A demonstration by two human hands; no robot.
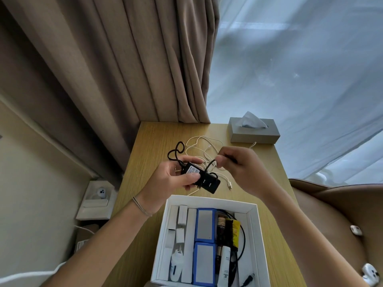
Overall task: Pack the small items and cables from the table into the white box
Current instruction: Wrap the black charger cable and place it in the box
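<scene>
My left hand [173, 179] grips a black power adapter [209, 183] above the wooden table [157, 137]. My right hand [238, 164] pinches the adapter's black cable [208, 165], which is looped around the adapter; another loop of it [176, 151] trails off to the left. A tangled white cable [204, 146] lies on the table behind my hands, with a plug end [229, 185] near the adapter. The open white box [253, 228] stands at the near edge and holds blue boxes [204, 226], white packets, a yellow-black pack and a black cable.
A grey tissue box [254, 132] sits at the table's far right corner. Brown curtains [124, 59] and a sheer white curtain hang behind. A brown chair [342, 214] with small white objects on it is at the right. A wall socket panel [97, 200] is low left.
</scene>
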